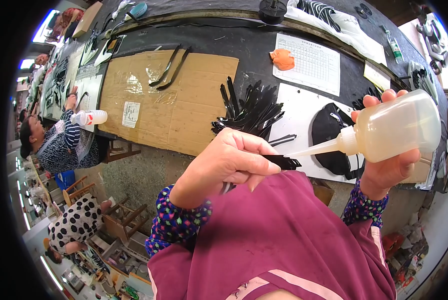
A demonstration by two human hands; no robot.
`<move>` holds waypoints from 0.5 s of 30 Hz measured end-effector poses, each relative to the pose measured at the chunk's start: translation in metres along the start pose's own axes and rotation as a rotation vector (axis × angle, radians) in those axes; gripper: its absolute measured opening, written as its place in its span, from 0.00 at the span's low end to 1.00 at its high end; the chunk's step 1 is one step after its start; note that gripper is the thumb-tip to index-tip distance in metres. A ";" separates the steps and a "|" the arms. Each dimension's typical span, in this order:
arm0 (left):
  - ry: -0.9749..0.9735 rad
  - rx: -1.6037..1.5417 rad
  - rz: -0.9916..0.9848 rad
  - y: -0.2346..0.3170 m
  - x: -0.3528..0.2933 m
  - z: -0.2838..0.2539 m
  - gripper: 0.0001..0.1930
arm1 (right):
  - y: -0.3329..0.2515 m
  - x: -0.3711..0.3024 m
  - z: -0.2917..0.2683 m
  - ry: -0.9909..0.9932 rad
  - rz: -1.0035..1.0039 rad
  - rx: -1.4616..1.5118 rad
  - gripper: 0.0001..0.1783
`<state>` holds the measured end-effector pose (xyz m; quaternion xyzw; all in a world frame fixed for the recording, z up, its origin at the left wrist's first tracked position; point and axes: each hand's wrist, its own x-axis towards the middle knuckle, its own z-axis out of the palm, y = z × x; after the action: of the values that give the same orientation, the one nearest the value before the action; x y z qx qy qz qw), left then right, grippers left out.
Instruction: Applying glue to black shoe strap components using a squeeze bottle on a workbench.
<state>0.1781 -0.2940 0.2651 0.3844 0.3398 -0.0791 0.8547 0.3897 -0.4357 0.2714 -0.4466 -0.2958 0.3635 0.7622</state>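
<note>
In my left hand point(224, 162) a few short black glossy strips point(285, 162) are pinched, their ends pointing right. Wrapped round a translucent squeeze bottle point(401, 127) of pale yellowish liquid is my right hand point(394, 172), tipping it sideways. The bottle's long tapered nozzle point(316, 149) reaches left to the strips; whether its tip touches them I cannot tell. Just beyond my left hand lies a heaped pile of similar black strips point(254, 107). Two longer black strips point(174, 70) rest on a flat cardboard sheet point(199, 105).
A black zipped pouch point(329, 130) lies on a white board point(291, 100). Farther off are a printed sheet point(324, 65) with a crumpled orange piece point(282, 59), a black spool point(272, 11) and a green-labelled bottle point(394, 47). At left, a co-worker point(59, 140) sits by a white bottle point(90, 117).
</note>
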 end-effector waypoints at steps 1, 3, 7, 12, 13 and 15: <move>0.000 -0.001 0.003 0.000 0.000 0.000 0.06 | 0.000 0.000 0.000 0.000 0.000 0.000 0.51; 0.001 -0.003 0.005 -0.001 -0.001 0.000 0.06 | 0.001 -0.001 0.000 0.003 -0.001 0.003 0.51; 0.005 -0.009 0.013 -0.001 0.000 0.000 0.06 | 0.002 0.000 -0.001 -0.001 -0.004 0.011 0.51; -0.003 -0.008 0.012 -0.002 0.000 -0.001 0.07 | 0.002 0.000 0.000 -0.027 0.007 0.018 0.50; -0.006 -0.002 0.007 -0.002 0.000 -0.001 0.07 | 0.002 0.000 0.001 -0.027 0.008 0.018 0.50; -0.008 0.004 0.002 -0.002 0.000 -0.001 0.07 | 0.002 0.000 0.001 -0.013 0.015 0.022 0.50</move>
<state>0.1769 -0.2943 0.2636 0.3860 0.3356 -0.0804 0.8555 0.3881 -0.4348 0.2704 -0.4380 -0.2935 0.3752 0.7624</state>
